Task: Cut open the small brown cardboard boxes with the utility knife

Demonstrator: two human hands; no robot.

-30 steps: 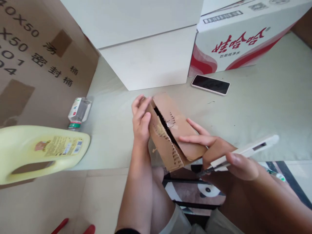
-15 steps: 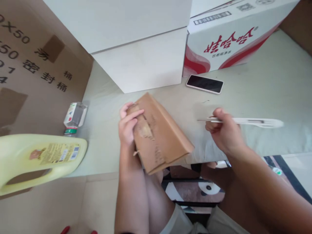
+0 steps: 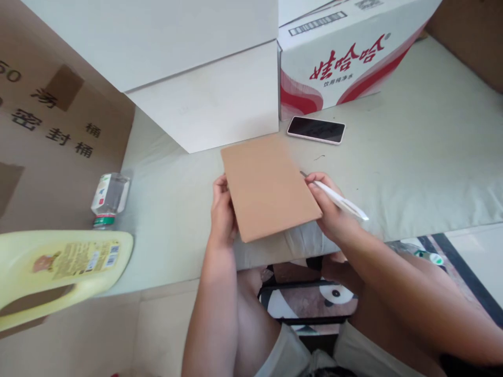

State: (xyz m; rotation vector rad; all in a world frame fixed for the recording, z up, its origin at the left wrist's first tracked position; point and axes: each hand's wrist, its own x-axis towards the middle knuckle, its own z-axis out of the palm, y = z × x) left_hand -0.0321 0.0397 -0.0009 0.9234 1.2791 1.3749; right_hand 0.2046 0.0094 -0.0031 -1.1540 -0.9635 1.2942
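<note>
1. Although partly hidden, left hand (image 3: 223,215) looks clamped, fingers on left side of cardboard box (image 3: 270,188).
2. Right hand (image 3: 330,205): fingers closed around white cutter (image 3: 341,200), at the box's right edge.
3. Box: between hands, near side of white carton (image 3: 220,102). Judged light, fairly stiff, unlikely to slip; panels may dent. Hold opposite side walls, clear of blade (image 3: 304,174).

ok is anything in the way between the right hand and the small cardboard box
Nothing visible is. The right hand, holding the white cutter, is at the right edge of the cardboard box. The left hand holds the opposite side, and the phone lies farther back, clear of both.
</note>
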